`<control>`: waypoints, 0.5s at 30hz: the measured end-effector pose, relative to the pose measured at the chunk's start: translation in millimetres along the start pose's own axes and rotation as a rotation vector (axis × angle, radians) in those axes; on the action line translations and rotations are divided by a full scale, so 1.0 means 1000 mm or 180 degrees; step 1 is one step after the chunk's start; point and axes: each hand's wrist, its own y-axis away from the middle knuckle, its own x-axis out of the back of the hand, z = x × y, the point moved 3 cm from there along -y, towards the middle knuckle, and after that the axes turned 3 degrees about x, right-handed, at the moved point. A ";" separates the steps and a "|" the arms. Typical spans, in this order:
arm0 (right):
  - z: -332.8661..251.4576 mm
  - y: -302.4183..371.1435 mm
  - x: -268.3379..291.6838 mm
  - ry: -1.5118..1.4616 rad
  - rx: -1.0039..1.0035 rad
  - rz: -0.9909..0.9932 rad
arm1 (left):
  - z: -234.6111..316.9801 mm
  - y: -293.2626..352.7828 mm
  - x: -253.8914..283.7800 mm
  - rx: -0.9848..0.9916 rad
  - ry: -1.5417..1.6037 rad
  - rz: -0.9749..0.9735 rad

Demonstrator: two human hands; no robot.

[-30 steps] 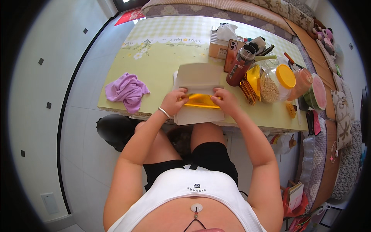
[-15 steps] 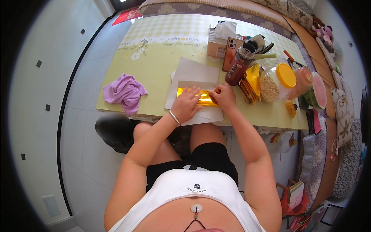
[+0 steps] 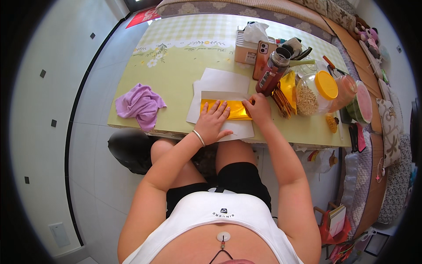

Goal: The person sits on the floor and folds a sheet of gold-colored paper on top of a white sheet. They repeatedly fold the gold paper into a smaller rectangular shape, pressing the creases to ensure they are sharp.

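A sheet of gold foil paper point(image 3: 238, 110), partly folded with a pale strip along its far side, lies on white sheets of paper point(image 3: 225, 79) near the table's front edge. Flat on the foil's left part rests my left hand point(image 3: 212, 122), fingers stretched out and thumb apart. At the right end of the foil, my right hand point(image 3: 260, 108) is closed, with thumb and fingers pinching its edge. The right fingertips are partly hidden. Just right of that hand stands a bundle of folded gold foil pieces point(image 3: 285, 97).
A crumpled purple cloth point(image 3: 140, 105) lies at left on the table point(image 3: 176, 79). Behind my right hand stand a dark red bottle point(image 3: 272, 74), a phone point(image 3: 261, 59) and a tissue box point(image 3: 245, 52). Farther right are a yellow-lidded jar point(image 3: 310, 94) and a cut watermelon point(image 3: 361, 103).
My left hand, blurred before, now lies still and flat on the gold foil paper, fingers more spread. My right hand has shifted slightly right along the foil's end.
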 end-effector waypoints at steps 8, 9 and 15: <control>-0.050 0.020 -0.008 0.1750 0.1559 0.0091 | 0.000 -0.001 -0.002 -0.0022 -0.0003 -0.0057; -0.061 0.029 -0.014 0.2161 0.1989 -0.0019 | 0.001 -0.001 -0.002 -0.0032 0.0037 -0.0062; -0.059 0.073 -0.014 0.1339 0.1134 -0.1629 | -0.019 0.017 0.001 0.0111 -0.0030 -0.0599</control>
